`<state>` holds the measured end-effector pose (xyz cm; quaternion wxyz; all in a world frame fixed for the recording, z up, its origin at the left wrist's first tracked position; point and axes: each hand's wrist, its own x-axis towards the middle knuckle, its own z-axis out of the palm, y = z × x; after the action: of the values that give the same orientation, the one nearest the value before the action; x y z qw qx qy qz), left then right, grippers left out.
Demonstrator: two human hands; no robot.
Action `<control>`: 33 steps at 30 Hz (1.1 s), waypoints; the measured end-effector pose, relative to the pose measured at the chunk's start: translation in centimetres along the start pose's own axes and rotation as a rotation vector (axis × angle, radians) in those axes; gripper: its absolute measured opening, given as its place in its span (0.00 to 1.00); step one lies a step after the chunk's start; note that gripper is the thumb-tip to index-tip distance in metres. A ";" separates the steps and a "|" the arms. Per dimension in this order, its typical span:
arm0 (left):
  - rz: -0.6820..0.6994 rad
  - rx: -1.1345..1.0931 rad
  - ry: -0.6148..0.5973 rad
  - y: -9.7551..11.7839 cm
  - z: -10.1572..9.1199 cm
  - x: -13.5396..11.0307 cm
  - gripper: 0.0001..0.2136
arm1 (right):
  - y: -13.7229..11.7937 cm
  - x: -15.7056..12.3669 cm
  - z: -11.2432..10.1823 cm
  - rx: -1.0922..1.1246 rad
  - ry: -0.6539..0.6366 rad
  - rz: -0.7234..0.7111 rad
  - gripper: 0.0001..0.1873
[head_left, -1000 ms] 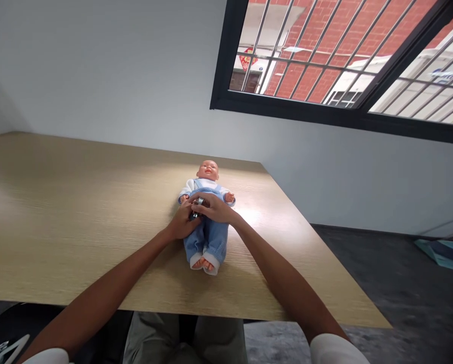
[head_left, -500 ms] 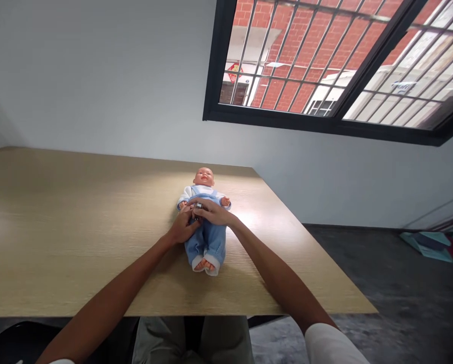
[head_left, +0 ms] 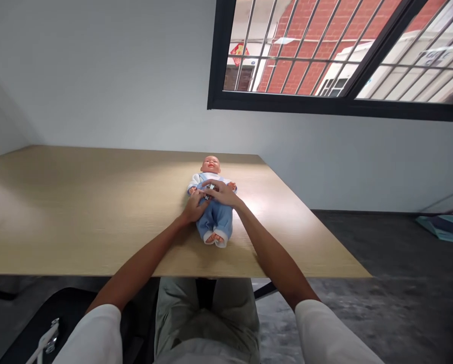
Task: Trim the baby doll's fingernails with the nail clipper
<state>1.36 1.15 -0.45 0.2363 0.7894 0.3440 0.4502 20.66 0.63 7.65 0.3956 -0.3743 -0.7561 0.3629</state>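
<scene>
Since the earlier frame the person's head had tipped, so the baby doll (head_left: 214, 217) sat higher and smaller in view, and more of the white sleeves and the lap had come into sight, while both hands stayed at the doll's chest. The doll lay on its back on a light wood-grain table (head_left: 97, 212), its head towards the far edge and its bare feet towards the person. It wore blue denim overalls over a white top. The left hand (head_left: 194, 207) curved against the doll's left side, fingers reaching up towards the bib. The right hand (head_left: 222, 193) lay across the chest from the other side, its fingers pointing towards the left hand. Between them showed a small dark-and-silver object (head_left: 209, 191), too small to identify. Both hands were closed in around it, but I could not tell whether either actually gripped it or was only touching it. Beyond the table rose a pale wall, and a black-framed window (head_left: 287, 105) with metal bars looked out on a red brick wall (head_left: 298, 65).
</scene>
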 end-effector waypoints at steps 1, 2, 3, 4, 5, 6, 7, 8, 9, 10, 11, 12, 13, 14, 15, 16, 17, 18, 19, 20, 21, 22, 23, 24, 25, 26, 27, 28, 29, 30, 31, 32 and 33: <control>-0.008 -0.003 0.008 0.2 0.0 0.0 0.06 | 0.2 -0.1 -0.1 0.004 0.047 0.015 0.23; -0.016 -0.004 0.014 0.4 0.1 0.1 0.06 | 0.5 -0.2 -0.1 0.005 0.089 0.029 0.23; -0.025 -0.006 0.019 0.6 0.1 0.1 0.05 | 0.8 -0.4 -0.2 0.004 0.124 0.044 0.22; -0.035 -0.007 0.022 0.7 0.1 0.1 0.04 | 1.1 -0.6 -0.2 0.006 0.147 0.061 0.23; -0.044 -0.007 0.022 0.9 0.0 0.1 0.04 | 1.4 -1.0 -0.3 0.017 0.158 0.081 0.24; -0.051 -0.007 0.018 1.1 0.0 0.1 0.04 | 1.7 -1.3 -0.3 0.041 0.167 0.099 0.25; -0.055 -0.005 0.011 1.3 -0.1 0.1 0.05 | 1.9 -1.7 -0.3 0.076 0.183 0.113 0.27; -0.057 0.000 0.007 1.5 -0.2 0.1 0.05 | 2.2 -2.1 -0.2 0.119 0.211 0.120 0.28; -0.058 0.004 0.005 1.7 -0.3 0.0 0.05 | 2.4 -2.4 -0.1 0.160 0.249 0.119 0.29; -0.060 0.007 0.006 1.8 -0.4 0.0 0.06 | 2.6 -2.7 0.0 0.192 0.293 0.114 0.30; -0.063 0.006 0.009 2.0 -0.5 0.0 0.06 | 2.7 -2.9 0.0 0.211 0.334 0.109 0.30; -0.067 0.002 0.014 2.2 -0.6 0.0 0.06 | 2.8 -3.1 0.1 0.218 0.365 0.106 0.31; -0.068 -0.003 0.018 2.3 -0.6 0.0 0.06 | 2.9 -3.2 0.2 0.219 0.382 0.106 0.31; -0.067 -0.008 0.017 2.4 -0.7 0.0 0.06 | 3.0 -3.2 0.2 0.219 0.392 0.109 0.32; -0.062 -0.009 0.014 2.4 -0.9 -0.1 0.07 | 3.0 -3.2 0.2 0.219 0.397 0.112 0.32; -0.056 -0.005 0.010 2.4 -1.0 -0.1 0.07 | 3.0 -3.2 0.2 0.218 0.399 0.115 0.31; -0.048 0.002 0.006 2.4 -1.1 -0.1 0.08 | 3.1 -3.2 0.2 0.216 0.402 0.116 0.31; -0.041 0.010 0.002 2.3 -1.2 -0.2 0.08 | 3.1 -3.2 0.2 0.213 0.403 0.117 0.31; -0.033 0.016 -0.003 2.2 -1.3 -0.2 0.09 | 3.1 -3.2 0.2 0.210 0.403 0.119 0.31; -0.027 0.016 -0.008 2.1 -1.3 -0.2 0.09 | 3.0 -3.2 0.2 0.207 0.403 0.121 0.31; -0.021 0.011 -0.013 1.9 -1.4 -0.2 0.09 | 3.0 -3.2 0.2 0.206 0.404 0.125 0.32; -0.015 0.002 -0.016 1.8 -1.5 -0.2 0.09 | 3.0 -3.2 0.2 0.205 0.406 0.128 0.33; -0.009 -0.008 -0.018 1.6 -1.5 -0.2 0.09 | 2.9 -3.2 0.3 0.203 0.408 0.131 0.34; -0.003 -0.015 -0.019 1.5 -1.5 -0.1 0.10 | 2.8 -3.2 0.3 0.200 0.410 0.134 0.34; 0.001 -0.018 -0.021 1.5 -1.5 -0.1 0.10 | 2.8 -3.1 0.3 0.197 0.412 0.138 0.35; 0.002 -0.016 -0.023 1.4 -1.6 -0.1 0.10 | 2.7 -3.1 0.4 0.194 0.413 0.142 0.35; -0.001 -0.010 -0.028 1.4 -1.6 0.0 0.09 | 2.7 -3.1 0.4 0.191 0.415 0.150 0.34; -0.005 -0.001 -0.035 1.5 -1.7 0.0 0.09 | 2.6 -3.1 0.4 0.188 0.418 0.159 0.33; -0.008 0.009 -0.041 1.5 -1.7 0.0 0.09 | 2.6 -3.1 0.3 0.185 0.419 0.167 0.32; -0.007 0.019 -0.044 1.6 -1.7 -0.1 0.09 | 2.7 -3.1 0.3 0.185 0.419 0.169 0.32; -0.005 0.028 -0.045 1.6 -1.7 -0.1 0.08 | 2.7 -3.1 0.3 0.187 0.416 0.168 0.31; -0.001 0.036 -0.046 1.7 -1.7 -0.2 0.08 | 2.8 -3.1 0.3 0.189 0.412 0.161 0.32; 0.002 0.044 -0.046 1.7 -1.8 -0.3 0.09 | 2.8 -3.2 0.2 0.190 0.408 0.152 0.32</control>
<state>0.31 -0.08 1.44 0.2260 0.8049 0.3475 0.4245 22.53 -0.82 4.12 0.5452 -0.4569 -0.5924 0.3782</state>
